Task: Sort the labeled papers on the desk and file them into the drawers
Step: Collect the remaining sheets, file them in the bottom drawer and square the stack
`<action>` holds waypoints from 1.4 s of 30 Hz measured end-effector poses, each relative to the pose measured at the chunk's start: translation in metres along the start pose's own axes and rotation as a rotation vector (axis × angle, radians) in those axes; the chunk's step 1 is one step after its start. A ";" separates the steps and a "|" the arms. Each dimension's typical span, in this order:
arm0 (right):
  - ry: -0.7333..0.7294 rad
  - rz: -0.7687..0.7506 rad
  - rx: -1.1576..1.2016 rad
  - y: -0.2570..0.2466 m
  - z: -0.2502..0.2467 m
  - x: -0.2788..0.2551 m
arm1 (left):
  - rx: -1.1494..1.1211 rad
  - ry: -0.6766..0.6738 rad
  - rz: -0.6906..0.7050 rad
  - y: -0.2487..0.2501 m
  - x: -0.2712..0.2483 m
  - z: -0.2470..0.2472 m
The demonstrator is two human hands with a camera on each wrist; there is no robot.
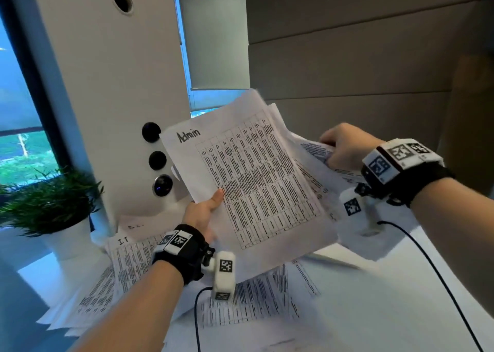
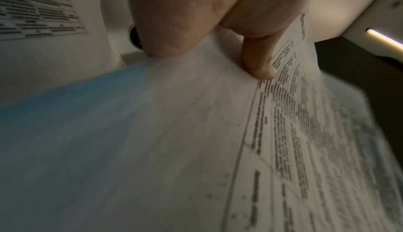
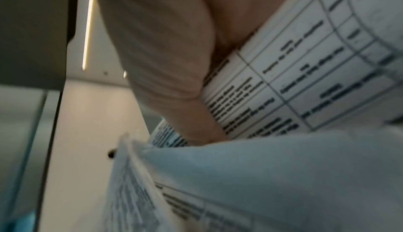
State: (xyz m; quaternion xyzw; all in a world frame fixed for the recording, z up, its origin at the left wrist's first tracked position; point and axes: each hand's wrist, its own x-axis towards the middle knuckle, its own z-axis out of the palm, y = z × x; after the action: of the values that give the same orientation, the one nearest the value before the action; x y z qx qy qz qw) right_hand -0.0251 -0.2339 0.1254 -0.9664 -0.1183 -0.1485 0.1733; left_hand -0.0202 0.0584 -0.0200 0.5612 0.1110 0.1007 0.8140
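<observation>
The "Admin" sheet (image 1: 248,175) is up off the desk (image 1: 401,285), tilted toward the person so its handwritten label can be read, with the left hand (image 1: 203,212) pinching its lower left edge, thumb on top. The right hand (image 1: 344,148) grips more sheets fanned behind it, likely parting them. An "I.T" pile (image 1: 128,266) lies at the desk's left edge beside a potted plant (image 1: 50,199).

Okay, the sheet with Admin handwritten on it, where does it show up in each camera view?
Head: Admin sheet, centre, lifted above the desk, left hand pinching its lower left edge.
Left wrist: fills the lower right, under the thumb.
Right wrist: cannot tell it apart from the other sheets.
Shared landmark: the printed table grid.
</observation>
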 end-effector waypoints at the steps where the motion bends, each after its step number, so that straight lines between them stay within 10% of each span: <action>1: 0.017 -0.035 0.055 -0.008 -0.008 0.000 | 0.018 0.009 0.008 0.006 -0.003 0.000; 10: -0.013 -0.061 1.010 -0.009 0.054 0.000 | -0.121 -0.027 0.131 0.045 -0.005 -0.005; 18: -0.293 -0.032 1.384 -0.023 0.119 -0.005 | 0.323 0.465 0.451 0.045 -0.013 0.000; 25: -0.047 -0.215 0.754 -0.029 0.148 -0.013 | 0.257 0.489 0.480 0.032 -0.024 -0.002; 28: 0.170 -0.133 0.870 -0.032 0.140 -0.010 | 0.239 0.413 0.567 0.045 -0.030 0.003; 42: 0.170 -0.097 1.106 -0.028 0.139 -0.014 | 0.343 0.090 0.586 0.044 -0.028 0.004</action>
State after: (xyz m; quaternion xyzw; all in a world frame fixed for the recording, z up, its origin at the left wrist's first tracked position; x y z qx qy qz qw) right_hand -0.0122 -0.1590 0.0043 -0.7096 -0.2086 -0.1494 0.6563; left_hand -0.0473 0.0621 0.0243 0.6930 -0.0038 0.3347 0.6386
